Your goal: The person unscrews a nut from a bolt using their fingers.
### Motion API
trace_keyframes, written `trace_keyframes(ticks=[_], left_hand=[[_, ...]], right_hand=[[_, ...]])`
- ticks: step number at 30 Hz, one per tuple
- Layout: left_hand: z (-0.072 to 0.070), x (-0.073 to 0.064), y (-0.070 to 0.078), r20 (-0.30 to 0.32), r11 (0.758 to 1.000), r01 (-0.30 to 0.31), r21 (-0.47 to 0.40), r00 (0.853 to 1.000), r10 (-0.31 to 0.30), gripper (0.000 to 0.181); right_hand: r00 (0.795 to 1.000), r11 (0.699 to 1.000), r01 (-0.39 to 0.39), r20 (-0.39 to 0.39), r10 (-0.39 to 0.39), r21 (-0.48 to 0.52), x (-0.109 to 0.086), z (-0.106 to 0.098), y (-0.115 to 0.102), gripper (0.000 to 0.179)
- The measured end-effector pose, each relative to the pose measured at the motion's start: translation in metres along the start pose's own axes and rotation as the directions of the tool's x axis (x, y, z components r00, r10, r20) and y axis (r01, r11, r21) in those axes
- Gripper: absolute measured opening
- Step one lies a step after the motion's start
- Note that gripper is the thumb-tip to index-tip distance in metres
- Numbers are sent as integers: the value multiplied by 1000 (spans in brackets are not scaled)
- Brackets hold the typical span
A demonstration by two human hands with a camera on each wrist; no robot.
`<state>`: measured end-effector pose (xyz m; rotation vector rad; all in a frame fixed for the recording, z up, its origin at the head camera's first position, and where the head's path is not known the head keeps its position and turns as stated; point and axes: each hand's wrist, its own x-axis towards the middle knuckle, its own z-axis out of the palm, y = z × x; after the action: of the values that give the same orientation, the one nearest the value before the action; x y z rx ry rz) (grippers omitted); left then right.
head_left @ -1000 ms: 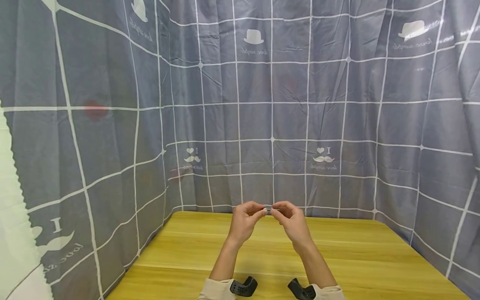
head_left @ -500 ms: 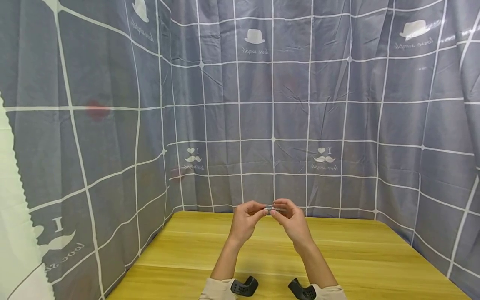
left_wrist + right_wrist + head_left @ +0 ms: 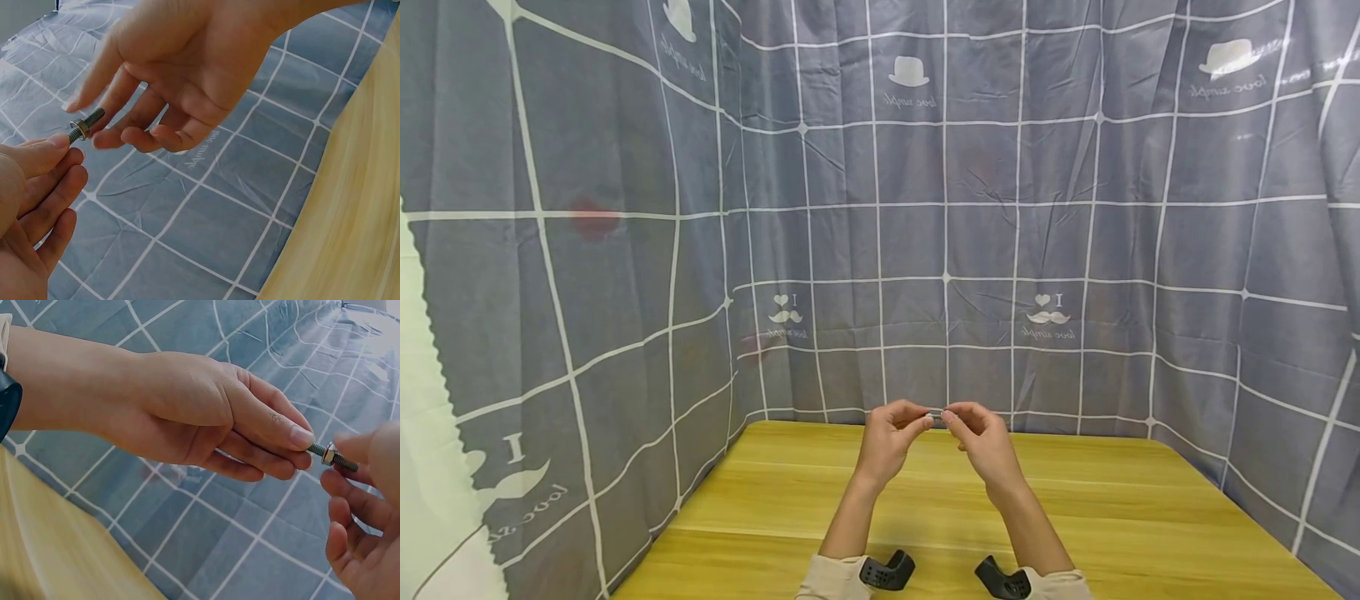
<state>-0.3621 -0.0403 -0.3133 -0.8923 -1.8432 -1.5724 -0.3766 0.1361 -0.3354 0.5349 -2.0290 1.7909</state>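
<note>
My left hand (image 3: 886, 446) and right hand (image 3: 987, 446) meet above the table's far edge in the head view. Between them lies a small threaded metal bolt (image 3: 317, 449), with a nut (image 3: 329, 454) partway along it. The left thumb (image 3: 56, 141) and forefinger pinch one end of the bolt, hiding that end. In the right wrist view the blurred right thumb (image 3: 347, 445) and forefinger (image 3: 334, 480) sit on either side of the nut, close around it. Beyond the nut, the bolt's threaded tip (image 3: 95, 115) shows in the left wrist view.
A yellow wood-grain table (image 3: 820, 492) spreads beneath the hands. Grey curtains (image 3: 985, 233) with white grid lines enclose the back and both sides. Black bands (image 3: 888, 572) sit at the wrists over light sleeves. A pale cloth edge (image 3: 430, 433) hangs at far left.
The right thumb and forefinger shift slightly at the nut, apart half a second ago and closer together now. The left hand stays nearly still.
</note>
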Motion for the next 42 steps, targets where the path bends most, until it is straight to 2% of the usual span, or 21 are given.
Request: trace_keyframes(ticks=[4, 10, 17, 20, 24, 27, 33, 39, 42], left_hand=[[-1, 0, 0, 1, 1000, -1, -3, 1000, 1, 7], [-1, 0, -1, -3, 1000, 1, -6, 1000, -1, 6], [-1, -1, -3, -1, 1000, 7, -17, 1000, -7, 6], [-1, -1, -4, 0, 1000, 6, -24, 1000, -6, 7], [0, 0, -4, -1, 1000, -4, -27, 1000, 4, 7], [0, 1, -4, 0, 1000, -6, -25, 1000, 6, 6], [0, 2, -4, -1, 1000, -9, -22, 1000, 9, 6], [0, 1, -3, 1, 1000, -2, -25, 1000, 2, 6], [0, 1, -2, 2, 1000, 0, -24, 1000, 0, 6]], right_hand=[[1000, 1000, 2, -3, -2, 2, 1, 0, 0, 18], [1000, 1000, -1, -4, 1, -5, 0, 1, -1, 25], [1000, 1000, -4, 14, 4, -3, -1, 1, 0, 21], [1000, 1000, -8, 5, 8, -1, -1, 1, -1, 27], [1000, 1000, -19, -15, 19, -18, 0, 1, 0, 25], [1000, 1000, -8, -8, 8, -6, 1, 0, 1, 19], [1000, 1000, -5, -9, 5, -2, 2, -1, 1, 27], [1000, 1000, 0, -6, 0, -2, 1, -1, 2, 21], [1000, 1000, 10, -5, -10, 12, 0, -1, 1, 26]])
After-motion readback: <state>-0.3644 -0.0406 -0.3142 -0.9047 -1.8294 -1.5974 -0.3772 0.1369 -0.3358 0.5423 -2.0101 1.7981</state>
